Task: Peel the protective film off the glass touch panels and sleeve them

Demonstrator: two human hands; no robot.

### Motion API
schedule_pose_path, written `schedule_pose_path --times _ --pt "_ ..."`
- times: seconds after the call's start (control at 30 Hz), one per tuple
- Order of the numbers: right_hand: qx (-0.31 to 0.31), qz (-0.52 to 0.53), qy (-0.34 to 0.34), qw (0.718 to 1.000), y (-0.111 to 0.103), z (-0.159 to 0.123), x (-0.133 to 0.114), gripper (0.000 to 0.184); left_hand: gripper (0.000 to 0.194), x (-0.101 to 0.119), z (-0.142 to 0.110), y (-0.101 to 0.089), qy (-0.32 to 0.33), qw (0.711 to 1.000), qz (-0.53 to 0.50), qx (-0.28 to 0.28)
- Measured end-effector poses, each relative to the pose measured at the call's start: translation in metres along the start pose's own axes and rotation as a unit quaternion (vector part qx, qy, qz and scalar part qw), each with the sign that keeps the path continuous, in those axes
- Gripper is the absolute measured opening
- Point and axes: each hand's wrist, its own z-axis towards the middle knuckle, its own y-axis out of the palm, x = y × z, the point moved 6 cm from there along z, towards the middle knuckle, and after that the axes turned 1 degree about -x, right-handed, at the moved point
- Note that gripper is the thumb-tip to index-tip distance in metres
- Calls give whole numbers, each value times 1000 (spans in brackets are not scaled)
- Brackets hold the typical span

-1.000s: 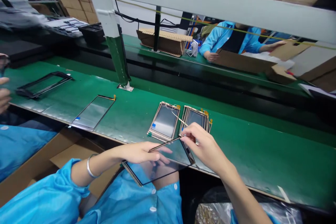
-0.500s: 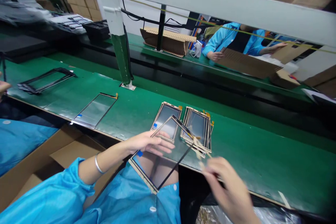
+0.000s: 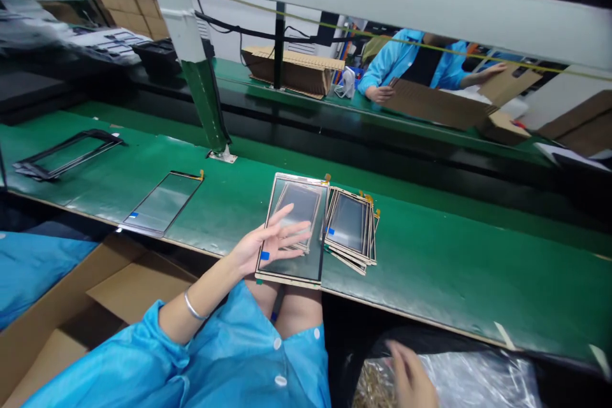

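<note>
My left hand holds up a clear glass touch panel with a dark border, a pale lower edge and a blue tab. The fingers are spread across it, and a single panel on the bench shows through the glass. Just right of it lies a stack of similar panels with pale edges and orange ribbon tails. My right hand is low at the bottom right, slightly blurred, fingers apart with nothing visible in them. Below it is a clear plastic bag with yellowish scraps beside it.
Another glass panel lies on the green bench to the left. Black frames are farther left. A post rises from the bench. An open cardboard box stands below its edge. Across, a person handles cardboard.
My right hand has dropped down and away from the panel; the pale strip at its fingers is gone from view. The panel in my left hand has turned upright.
</note>
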Motion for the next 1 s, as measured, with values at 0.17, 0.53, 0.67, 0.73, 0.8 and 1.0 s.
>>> schedule_pose_path --times 0.17,0.53,0.67,0.73,0.8,1.0 --pt "-92 207 24 974 72 37 -50 38 58 0 -8 18 23 998 46 -32" --pt "-228 -31 -151 962 92 63 -115 35 52 1 -20 27 49 989 139 -3" --pt "-200 -102 -211 951 95 66 -125 33 50 0 -24 26 60 986 156 22" --pt "-144 -120 -266 946 96 65 -139 33 51 2 -24 23 80 984 155 40" --pt "-95 -123 -349 924 98 60 -163 32 51 2 -22 15 101 981 154 62" --pt "-121 76 -380 914 95 114 -246 27 54 -20 -7 -16 23 998 43 26"
